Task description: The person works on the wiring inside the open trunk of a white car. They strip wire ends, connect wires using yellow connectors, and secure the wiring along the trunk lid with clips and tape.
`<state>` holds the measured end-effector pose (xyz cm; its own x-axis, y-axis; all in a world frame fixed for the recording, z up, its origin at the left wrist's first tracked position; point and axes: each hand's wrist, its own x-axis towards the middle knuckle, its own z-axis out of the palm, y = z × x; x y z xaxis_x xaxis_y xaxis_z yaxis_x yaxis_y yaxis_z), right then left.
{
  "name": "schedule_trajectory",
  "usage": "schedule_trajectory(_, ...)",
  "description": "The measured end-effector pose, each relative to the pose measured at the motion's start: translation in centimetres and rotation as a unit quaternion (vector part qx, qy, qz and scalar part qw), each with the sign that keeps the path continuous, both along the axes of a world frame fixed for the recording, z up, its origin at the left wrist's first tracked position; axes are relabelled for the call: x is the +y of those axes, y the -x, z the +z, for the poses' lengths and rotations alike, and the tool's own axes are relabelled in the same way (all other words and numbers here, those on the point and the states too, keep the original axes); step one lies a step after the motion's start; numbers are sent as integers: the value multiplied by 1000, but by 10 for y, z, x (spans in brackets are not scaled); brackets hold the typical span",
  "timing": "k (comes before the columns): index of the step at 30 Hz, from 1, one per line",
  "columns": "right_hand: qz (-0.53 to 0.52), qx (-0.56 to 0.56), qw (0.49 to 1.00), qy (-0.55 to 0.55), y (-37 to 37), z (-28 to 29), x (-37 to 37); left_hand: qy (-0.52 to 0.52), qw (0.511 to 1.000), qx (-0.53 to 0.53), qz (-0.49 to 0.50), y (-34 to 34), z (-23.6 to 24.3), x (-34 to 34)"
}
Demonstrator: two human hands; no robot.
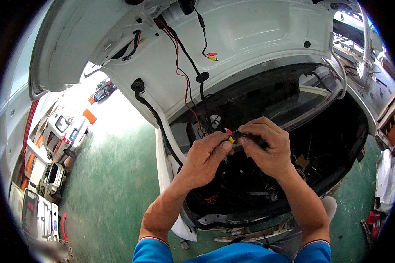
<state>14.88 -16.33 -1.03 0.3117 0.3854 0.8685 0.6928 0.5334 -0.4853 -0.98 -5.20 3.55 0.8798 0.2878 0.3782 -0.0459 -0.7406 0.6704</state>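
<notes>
My left hand (203, 158) is closed, thumb and forefinger pinching a small yellow cable plug (231, 139). Facing it, my right hand (270, 148) pinches a small dark piece against the yellow plug's end; the fingertips hide most of it, and whether the two are joined I cannot tell. Just above the fingers a red plug (228, 130) shows. Thin red and black wires (183, 72) run down from the raised white lid (259, 26) toward my hands. Another black cable with red and yellow plugs (212, 56) hangs loose from the lid.
Below my hands lies the dark, open trunk (250, 179) with scraps in it. A thick black cable (151, 109) runs down the left side, and a round black grommet (202, 77) hangs on another. Parked vehicles (61, 127) line the left; car parts (386, 179) lie right.
</notes>
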Motion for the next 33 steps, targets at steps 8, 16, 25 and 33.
schedule_trajectory(8,-57,-85,995,-12,-2,0,3,18,1000,12,-16,1,-2,5)
schedule_trajectory(16,89,93,989,74,5,6,1,-21,1000,-12,9,1,-7,9)
schedule_trajectory(25,166,205,951,162,3,-1,-3,-120,989,-41,75,8,2,2)
schedule_trajectory(33,126,148,973,124,11,1,-3,-279,949,-125,74,8,-7,3)
